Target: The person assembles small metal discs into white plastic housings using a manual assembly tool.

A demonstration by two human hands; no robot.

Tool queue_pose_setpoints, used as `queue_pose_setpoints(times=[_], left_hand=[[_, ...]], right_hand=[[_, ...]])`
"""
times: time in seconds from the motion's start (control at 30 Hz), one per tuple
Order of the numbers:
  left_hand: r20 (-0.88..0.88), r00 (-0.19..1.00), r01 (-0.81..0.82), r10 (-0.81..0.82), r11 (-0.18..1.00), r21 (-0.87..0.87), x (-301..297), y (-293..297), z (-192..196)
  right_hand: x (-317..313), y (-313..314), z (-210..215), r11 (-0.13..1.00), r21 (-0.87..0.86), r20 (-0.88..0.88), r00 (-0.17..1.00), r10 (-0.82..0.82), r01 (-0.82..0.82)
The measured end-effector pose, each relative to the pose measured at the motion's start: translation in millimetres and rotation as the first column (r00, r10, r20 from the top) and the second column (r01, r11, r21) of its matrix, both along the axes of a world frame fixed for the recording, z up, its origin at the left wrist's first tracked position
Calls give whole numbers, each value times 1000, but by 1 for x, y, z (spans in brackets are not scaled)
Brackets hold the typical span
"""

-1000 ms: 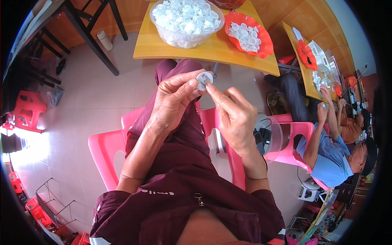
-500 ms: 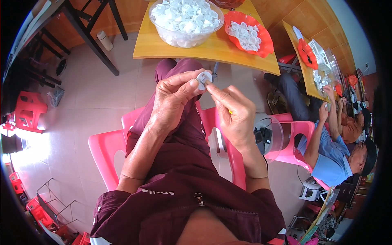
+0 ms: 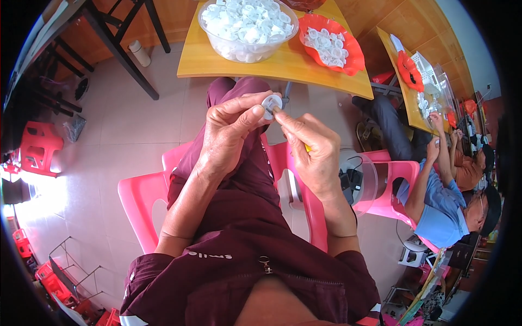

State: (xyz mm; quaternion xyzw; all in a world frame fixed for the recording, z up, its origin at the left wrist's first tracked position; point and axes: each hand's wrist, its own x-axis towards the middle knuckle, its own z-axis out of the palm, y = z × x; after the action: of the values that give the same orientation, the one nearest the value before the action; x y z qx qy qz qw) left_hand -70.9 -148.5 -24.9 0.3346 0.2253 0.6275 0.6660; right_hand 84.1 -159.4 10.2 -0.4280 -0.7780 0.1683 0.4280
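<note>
Between the thumb and fingers of my left hand [image 3: 232, 122] is a small round white plastic piece [image 3: 272, 101], held up over my lap. My right hand [image 3: 314, 149] is closed, its thumb and forefinger reaching to the face of that piece. A bit of a yellow thing [image 3: 308, 148] shows inside the right hand; the rest of it is hidden by the fingers. Beyond my hands, a clear plastic tub [image 3: 247, 53] heaped with similar white pieces and a red scalloped dish [image 3: 356, 60] with more of them stand on a yellow wooden table [image 3: 217, 69].
I sit on a pink plastic chair [image 3: 142, 202]. At my right are a clear round container [image 3: 368, 185] with black objects and a co-worker in a blue shirt [image 3: 443, 220] at another table [image 3: 397, 81]. A dark table leg [image 3: 128, 60] and a bottle [image 3: 140, 54] stand at far left.
My hands and the white piece hold nearly the same place. At the right, the blue-shirted co-worker's hand and head have shifted slightly.
</note>
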Motion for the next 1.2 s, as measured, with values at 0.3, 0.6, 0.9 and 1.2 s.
queue_pose_setpoints(times=[0.3, 0.6, 0.9, 1.2], left_hand=[[-97, 989, -110, 109, 994, 0, 4, -2, 1], [-289, 917, -240, 275, 959, 149, 9, 0, -5], [-348, 823, -316, 449, 871, 376, 17, 3, -17], [-155, 974, -169, 167, 986, 1, 11, 2, -15]], right_hand=[[-2, 2, -3, 998, -68, 61, 998, 5, -1], [-5, 4, -8, 990, -132, 53, 998, -35, 41], [-6, 3, -3, 991, -55, 206, 973, -109, 123], [7, -8, 10, 985, 15, 297, 939, -170, 174]])
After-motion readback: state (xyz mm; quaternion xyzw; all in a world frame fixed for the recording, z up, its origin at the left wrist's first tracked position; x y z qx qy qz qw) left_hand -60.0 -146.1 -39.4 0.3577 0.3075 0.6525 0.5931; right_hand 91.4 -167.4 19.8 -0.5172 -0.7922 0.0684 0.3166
